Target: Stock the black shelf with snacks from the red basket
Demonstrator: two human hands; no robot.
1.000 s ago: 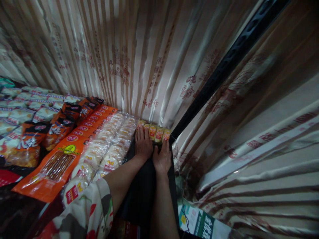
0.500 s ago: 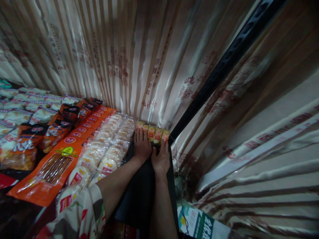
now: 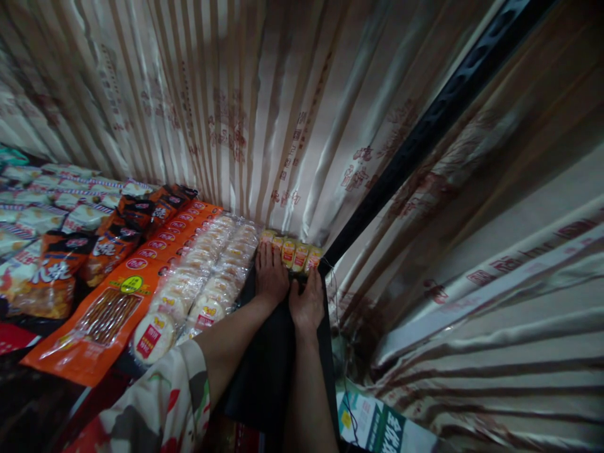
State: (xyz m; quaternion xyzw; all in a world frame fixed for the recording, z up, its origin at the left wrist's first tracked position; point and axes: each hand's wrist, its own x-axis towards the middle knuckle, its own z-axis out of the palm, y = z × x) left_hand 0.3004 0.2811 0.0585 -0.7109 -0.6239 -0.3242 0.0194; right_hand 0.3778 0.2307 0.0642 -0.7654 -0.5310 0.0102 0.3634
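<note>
Small yellow snack packs (image 3: 301, 257) with red labels stand in a row at the back of a black shelf (image 3: 262, 371), against the curtain. The fingers of my left hand (image 3: 272, 274) lie stretched out over the left end of this row. My right hand (image 3: 306, 305) reaches to the row's right end, fingertips against the packs and thumb apart. Neither hand is wrapped round a pack. Left of my left hand are two rows of round white crackers (image 3: 207, 314) in clear wrappers. My left forearm and sleeve cover their near part.
Orange snack packets (image 3: 113, 311) lie overlapped further left, beside orange-and-black bags (image 3: 59, 270) and several white packets (image 3: 85, 217). A black perforated post (image 3: 401, 157) slants up at the shelf's right corner. Pleated curtain (image 3: 268, 113) hangs behind. A green-and-white package (image 3: 377, 421) lies lower right.
The view has shifted slightly, so everything sits a little further right. My left sleeve has moved right, uncovering more of a near round cracker. Both hands stay at the yellow packs.
</note>
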